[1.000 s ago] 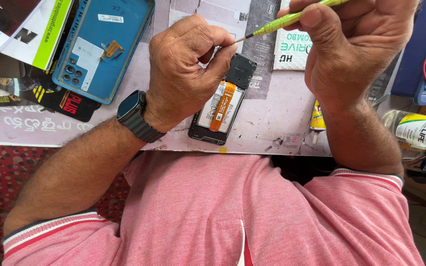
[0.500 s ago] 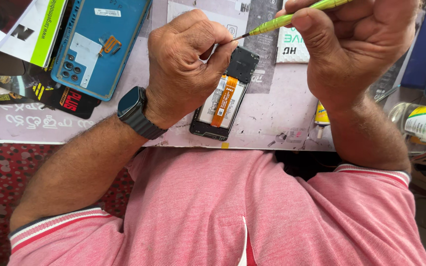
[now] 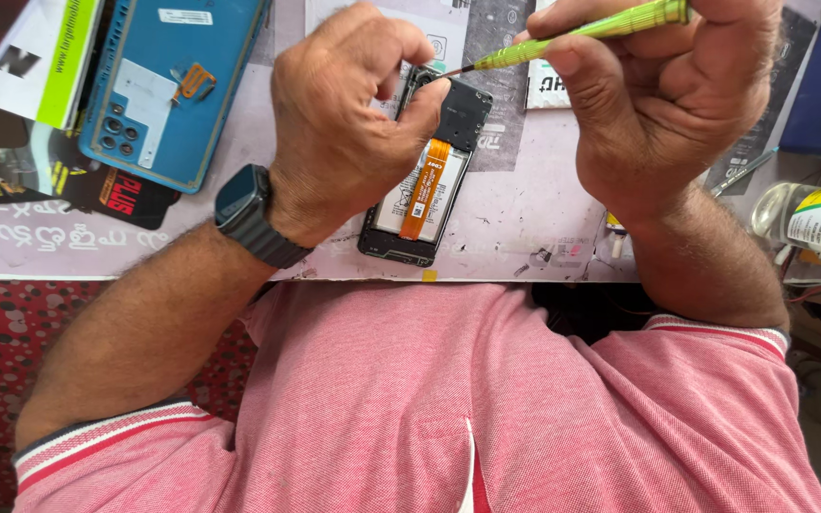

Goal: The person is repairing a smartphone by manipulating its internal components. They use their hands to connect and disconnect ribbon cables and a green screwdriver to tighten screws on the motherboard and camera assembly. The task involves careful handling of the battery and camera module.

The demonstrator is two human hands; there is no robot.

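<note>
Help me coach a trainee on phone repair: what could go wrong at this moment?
The green screwdriver in the right hand works close to the orange flex cable; a slip might nick it. The left hand only steadies the opened phone, which could shift. A freed screw may get lost on the cluttered mat.

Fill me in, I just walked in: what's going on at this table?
A person in a pink shirt is working on an opened phone lying on the table. The left hand steadies its upper end, while the right hand holds a green screwdriver with its tip at the phone's top edge. A blue back cover lies apart to the left.
</note>
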